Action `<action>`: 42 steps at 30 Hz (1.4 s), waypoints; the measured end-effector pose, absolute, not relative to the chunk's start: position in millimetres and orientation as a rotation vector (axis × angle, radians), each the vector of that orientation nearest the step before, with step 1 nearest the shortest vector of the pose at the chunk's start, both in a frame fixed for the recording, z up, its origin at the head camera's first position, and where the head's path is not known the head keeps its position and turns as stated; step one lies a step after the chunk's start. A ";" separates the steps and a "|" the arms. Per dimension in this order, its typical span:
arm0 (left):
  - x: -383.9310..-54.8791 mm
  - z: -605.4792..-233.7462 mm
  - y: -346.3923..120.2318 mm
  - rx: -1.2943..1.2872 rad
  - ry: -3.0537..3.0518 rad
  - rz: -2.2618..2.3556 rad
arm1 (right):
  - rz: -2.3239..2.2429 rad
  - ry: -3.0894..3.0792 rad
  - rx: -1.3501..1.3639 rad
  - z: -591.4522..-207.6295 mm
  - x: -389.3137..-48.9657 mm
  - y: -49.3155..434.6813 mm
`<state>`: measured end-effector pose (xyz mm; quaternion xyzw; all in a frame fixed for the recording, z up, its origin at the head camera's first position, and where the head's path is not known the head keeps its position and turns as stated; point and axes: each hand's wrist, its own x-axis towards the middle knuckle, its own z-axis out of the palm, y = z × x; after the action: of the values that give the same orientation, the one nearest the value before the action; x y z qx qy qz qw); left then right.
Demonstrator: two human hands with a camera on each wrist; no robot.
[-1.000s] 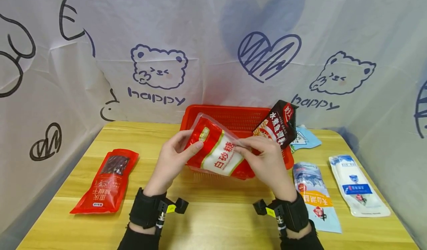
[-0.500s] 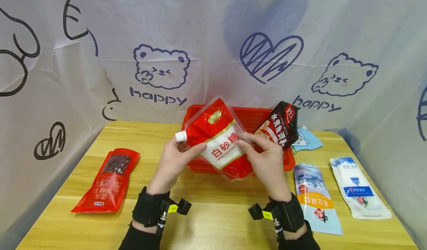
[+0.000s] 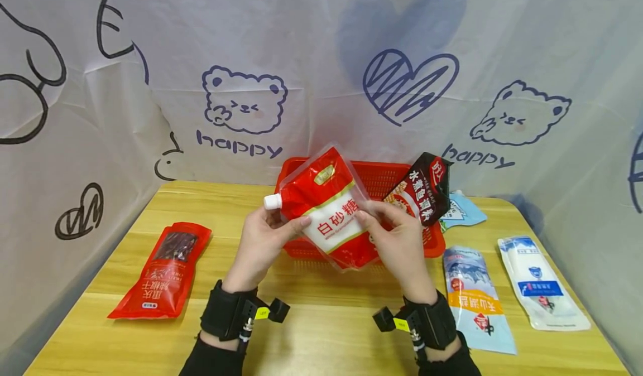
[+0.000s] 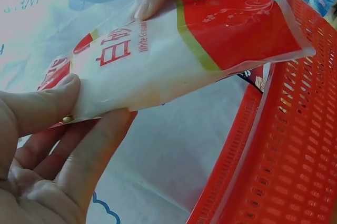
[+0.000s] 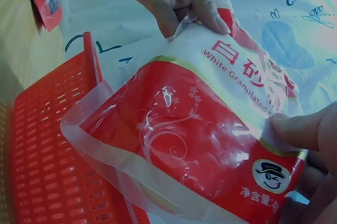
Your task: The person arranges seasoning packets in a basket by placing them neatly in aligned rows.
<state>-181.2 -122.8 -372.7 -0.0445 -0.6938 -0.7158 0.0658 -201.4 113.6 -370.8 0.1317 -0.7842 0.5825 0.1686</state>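
Note:
A red and white bag of granulated sugar (image 3: 329, 208) with a white screw cap (image 3: 273, 202) is held up, tilted, in front of the red basket (image 3: 296, 167). My left hand (image 3: 263, 245) pinches its left edge below the cap, thumb on the front. At the opposite edge my right hand (image 3: 399, 247) grips the bag between thumb and fingers. The left wrist view shows the left thumb on the front of the sugar bag (image 4: 121, 66) and fingers beneath it. "White Granulated" is printed on the sugar bag (image 5: 174, 124) in the right wrist view.
A black seasoning packet (image 3: 427, 189) leans in the basket's right end. Behind it lies a light blue packet (image 3: 464, 211). To the right are a blue and orange salt bag (image 3: 477, 298) and a white bag (image 3: 542, 287). A red dried-chilli bag (image 3: 163, 270) lies left on the wooden table (image 3: 321, 331).
Both hands have turned the sugar bag and raised its upper end, bringing the white cap into sight at the left. Over the last half second it has hardly moved.

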 end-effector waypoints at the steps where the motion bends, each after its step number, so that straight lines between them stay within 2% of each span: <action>1: -180.7 -372.5 -122.4 -0.134 -2.087 -2.156 | 1.665 -2.240 0.372 -370.4 -201.4 113.9; 13: -177.6 -367.3 -122.3 -0.169 -2.069 -2.026 | 1.701 -2.364 0.448 -363.4 -203.1 121.0; 29: -175.5 -369.2 -120.5 -0.387 -2.277 -1.849 | 1.770 -2.438 0.517 -359.7 -198.3 123.0; 42: -175.3 -367.9 -120.2 -0.372 -2.322 -1.847 | 1.722 -2.424 0.556 -360.9 -197.9 122.7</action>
<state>-175.3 -120.2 -367.9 -0.1240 -0.7742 -0.6160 0.0758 -197.9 122.7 -360.9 0.1834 -0.8000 0.5683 0.0583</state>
